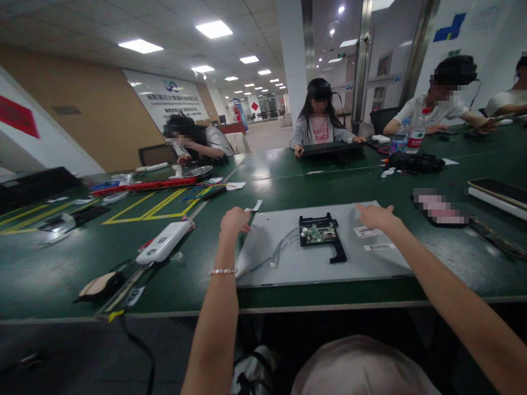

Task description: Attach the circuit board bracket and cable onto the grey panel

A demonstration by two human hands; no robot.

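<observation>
A flat grey metal panel (280, 225), like the back of a display, lies before me on the green table. On it is a black plastic bracket (338, 249) holding a green circuit board (323, 233), and thin grey cables (284, 245) run to the left. My left hand (235, 221) is at the panel's far left corner, its fingers slightly bent and apart, with nothing visible in them. Beside it lies a small white strip (255, 206). My right hand (375, 216) reaches over the far right part of the panel, fingers apart, near white labels (379, 247).
To the left lie a white power bank (164, 242) and a beige-and-black mouse (101, 286). A phone (440, 207) and a stacked white-and-black device (500, 195) are at right. Bottles (415, 133) stand farther back. Several people sit around the table (272, 175).
</observation>
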